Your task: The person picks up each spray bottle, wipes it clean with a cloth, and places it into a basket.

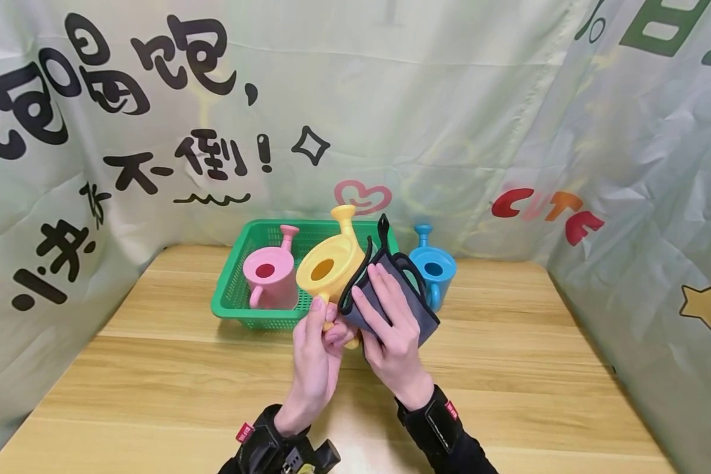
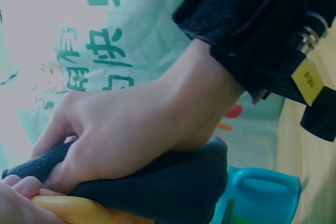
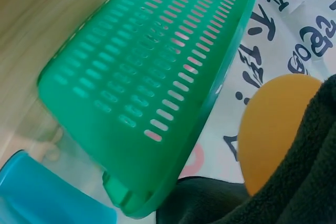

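A yellow watering can (image 1: 332, 263) is tilted in mid-air in front of the green basket, spout up. My left hand (image 1: 315, 359) pinches its handle, thumb on top. My right hand (image 1: 394, 336) grips a dark grey cloth (image 1: 422, 322) with black edging, its fingers spread over the cloth against the can's right side. In the left wrist view the right hand (image 2: 121, 124) holds the cloth (image 2: 184, 182) over the yellow can (image 2: 79, 208), with left fingers (image 2: 23, 190) beside it. The right wrist view shows cloth (image 3: 294, 198) across the can (image 3: 275, 124); no hand shows there.
A pink watering can (image 1: 278, 289) stands in the green basket (image 1: 228, 289) at the back of the wooden table (image 1: 498, 375). Right of the basket stands a blue watering can (image 1: 443, 270). A printed curtain (image 1: 450, 118) hangs behind and at both sides.
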A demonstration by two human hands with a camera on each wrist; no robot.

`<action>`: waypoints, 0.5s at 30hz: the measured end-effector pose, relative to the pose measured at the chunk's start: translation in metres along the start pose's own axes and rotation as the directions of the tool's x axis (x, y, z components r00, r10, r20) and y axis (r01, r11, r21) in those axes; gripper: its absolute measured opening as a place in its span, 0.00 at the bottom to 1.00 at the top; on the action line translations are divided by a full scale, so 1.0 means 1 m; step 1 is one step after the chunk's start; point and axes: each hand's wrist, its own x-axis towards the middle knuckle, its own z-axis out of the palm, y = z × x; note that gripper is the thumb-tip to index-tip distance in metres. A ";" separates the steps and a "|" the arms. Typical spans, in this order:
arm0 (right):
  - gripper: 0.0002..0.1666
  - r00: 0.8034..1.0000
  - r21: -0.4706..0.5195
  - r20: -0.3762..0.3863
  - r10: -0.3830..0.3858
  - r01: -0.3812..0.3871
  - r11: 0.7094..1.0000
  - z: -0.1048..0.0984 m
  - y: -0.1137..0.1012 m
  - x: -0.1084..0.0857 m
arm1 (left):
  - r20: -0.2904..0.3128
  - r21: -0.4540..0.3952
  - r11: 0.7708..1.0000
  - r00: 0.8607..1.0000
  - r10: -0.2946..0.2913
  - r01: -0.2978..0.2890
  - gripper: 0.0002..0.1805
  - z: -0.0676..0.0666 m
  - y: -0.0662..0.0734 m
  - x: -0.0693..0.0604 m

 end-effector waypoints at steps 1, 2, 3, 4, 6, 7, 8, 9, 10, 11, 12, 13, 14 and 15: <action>0.17 1.000 0.001 0.002 -0.006 0.006 1.000 0.000 0.001 -0.001 | -0.016 -0.010 1.000 1.000 -0.016 0.016 0.18 0.000 0.001 0.000; 0.16 1.000 0.004 0.005 -0.011 0.011 1.000 0.000 0.002 -0.001 | -0.029 -0.018 0.999 0.999 -0.031 0.031 0.18 -0.001 0.002 0.001; 0.16 1.000 0.006 0.008 -0.021 0.020 1.000 0.000 0.003 -0.002 | -0.040 -0.027 0.999 0.998 -0.046 0.045 0.18 -0.001 0.003 0.002; 0.16 0.999 0.010 0.010 -0.032 0.032 0.999 0.000 0.005 -0.002 | -0.048 -0.032 0.998 0.997 -0.058 0.057 0.18 -0.002 0.004 0.003; 0.16 0.998 0.014 0.016 -0.059 0.059 0.998 0.000 0.008 -0.003 | -0.061 -0.039 0.996 0.995 -0.077 0.074 0.18 -0.003 0.005 0.004; 0.16 0.997 0.017 0.019 -0.072 0.072 0.997 0.000 0.010 -0.004 | -0.066 -0.043 0.996 0.994 -0.084 0.081 0.18 -0.003 0.006 0.005; 0.16 0.996 0.021 0.023 -0.083 0.083 0.996 0.000 0.012 -0.004 | -0.071 -0.045 0.995 0.993 -0.090 0.087 0.18 -0.004 0.007 0.005; 0.16 0.995 0.024 0.028 -0.091 0.090 0.996 0.000 0.013 -0.005 | -0.074 -0.046 0.995 0.993 -0.093 0.090 0.18 -0.004 0.008 0.006; 0.16 0.995 0.028 0.031 -0.096 0.095 0.995 0.000 0.014 -0.005 | -0.078 -0.045 0.995 0.992 -0.095 0.092 0.18 -0.005 0.008 0.006; 0.16 0.995 0.030 0.034 -0.098 0.097 0.995 0.000 0.015 -0.005 | -0.079 -0.044 0.995 0.992 -0.096 0.093 0.17 -0.005 0.009 0.006; 0.16 0.994 0.032 0.035 -0.100 0.099 0.995 -0.001 0.015 -0.006 | -0.080 -0.045 0.995 0.992 -0.097 0.094 0.17 -0.005 0.009 0.006; 0.16 0.994 0.033 0.036 -0.100 0.098 0.995 -0.001 0.015 -0.006 | -0.079 -0.044 0.995 0.992 -0.097 0.093 0.17 -0.005 0.009 0.006; 0.16 0.995 0.034 0.039 -0.093 0.091 0.995 -0.001 0.015 -0.006 | -0.077 -0.038 0.995 0.993 -0.093 0.091 0.18 -0.005 0.009 0.006; 0.16 0.996 0.034 0.040 -0.083 0.081 0.996 -0.001 0.014 -0.005 | -0.072 -0.030 0.996 0.994 -0.085 0.083 0.18 -0.005 0.009 0.006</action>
